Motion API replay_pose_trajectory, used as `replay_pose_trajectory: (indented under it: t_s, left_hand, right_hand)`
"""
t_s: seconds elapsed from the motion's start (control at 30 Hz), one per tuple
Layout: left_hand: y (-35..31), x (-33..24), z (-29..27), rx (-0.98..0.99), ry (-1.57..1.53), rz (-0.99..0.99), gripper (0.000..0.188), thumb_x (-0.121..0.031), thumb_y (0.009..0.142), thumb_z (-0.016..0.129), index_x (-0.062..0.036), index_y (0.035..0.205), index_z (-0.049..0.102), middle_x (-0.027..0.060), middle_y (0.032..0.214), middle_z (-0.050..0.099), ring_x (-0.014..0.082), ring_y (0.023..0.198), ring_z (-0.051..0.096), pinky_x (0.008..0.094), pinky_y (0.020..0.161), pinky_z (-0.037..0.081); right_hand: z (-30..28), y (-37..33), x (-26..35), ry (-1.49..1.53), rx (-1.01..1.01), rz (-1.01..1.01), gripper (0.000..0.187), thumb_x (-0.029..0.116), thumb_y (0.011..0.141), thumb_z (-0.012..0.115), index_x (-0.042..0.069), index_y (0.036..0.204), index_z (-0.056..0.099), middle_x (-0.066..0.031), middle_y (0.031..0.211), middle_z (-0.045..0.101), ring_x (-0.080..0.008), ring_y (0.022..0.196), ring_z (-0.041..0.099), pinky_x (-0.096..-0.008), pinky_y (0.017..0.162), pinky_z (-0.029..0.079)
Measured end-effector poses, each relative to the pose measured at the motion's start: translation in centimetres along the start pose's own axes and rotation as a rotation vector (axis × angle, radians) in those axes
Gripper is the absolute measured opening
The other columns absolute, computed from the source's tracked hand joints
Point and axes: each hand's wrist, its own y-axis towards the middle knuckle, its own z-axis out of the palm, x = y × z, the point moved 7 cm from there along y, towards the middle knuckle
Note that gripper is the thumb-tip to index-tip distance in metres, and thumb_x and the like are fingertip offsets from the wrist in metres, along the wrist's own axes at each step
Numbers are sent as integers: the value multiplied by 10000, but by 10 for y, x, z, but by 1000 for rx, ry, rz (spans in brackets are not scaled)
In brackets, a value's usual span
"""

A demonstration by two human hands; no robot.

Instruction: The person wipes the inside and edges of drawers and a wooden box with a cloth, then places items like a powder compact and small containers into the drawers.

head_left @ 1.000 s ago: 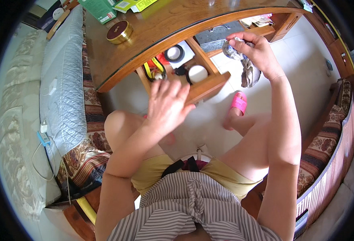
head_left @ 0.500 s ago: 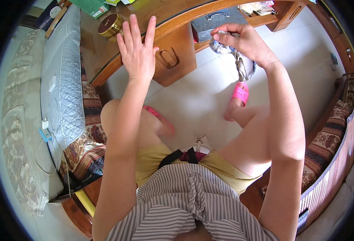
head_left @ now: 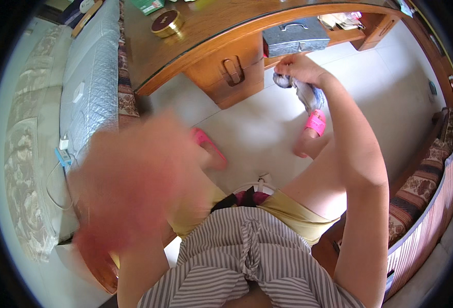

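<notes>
A crumpled grey and bluish cloth (head_left: 307,96) dangles over the floor, pinched in the fingers of my right hand (head_left: 303,69). Its lower end hangs just above a pink slipper (head_left: 316,122) on my right foot. My left hand (head_left: 134,179) is raised close to the camera, over my left thigh. Motion smears it so much that its fingers cannot be made out. Beyond it, on the glass-topped wooden desk (head_left: 211,25), stands a round gold jar (head_left: 167,24) with a dark lid.
Under the desk are a drawer cabinet (head_left: 231,69) and a grey metal box (head_left: 295,38) with a handle. A sofa with a pale blue quilted cover (head_left: 90,97) stands at left. Patterned seat cushions (head_left: 416,190) lie at right. Shiny tiles (head_left: 252,128) cover the floor.
My left hand has swung from above the desk edge back toward me, up close to the camera. My right hand has lowered a little with the cloth. The view has shifted slightly.
</notes>
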Motion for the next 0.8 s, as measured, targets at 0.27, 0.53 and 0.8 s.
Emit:
replay_pose_trajectory:
  t_s: [0.27, 0.53, 0.8]
  left_hand:
    - [0, -67, -67, 276, -1058, 311, 142, -17, 768, 635, -7, 720, 501, 107, 641, 471, 216, 407, 518, 346, 291, 389]
    - [5, -16, -100, 267, -1255, 220, 126, 29, 760, 601, 18, 766, 476, 133, 636, 471, 274, 414, 542, 384, 286, 389]
    - [16, 10, -92, 322, -1238, 116, 103, 35, 751, 590, 19, 768, 490, 137, 666, 485, 279, 425, 540, 379, 320, 372]
  right_hand:
    - [120, 47, -2, -128, 167, 4, 519, 283, 767, 656, 97, 1243, 564, -125, 1099, 639, -254, 988, 614, -345, 893, 478]
    - [164, 79, -14, 92, -575, 206, 472, 307, 779, 650, 55, 1150, 502, -151, 1137, 600, -336, 1023, 589, -416, 871, 469]
    - [153, 74, 2, -110, -616, 224, 405, 363, 804, 657, 89, 1070, 523, -115, 1064, 644, -300, 950, 626, -421, 770, 511]
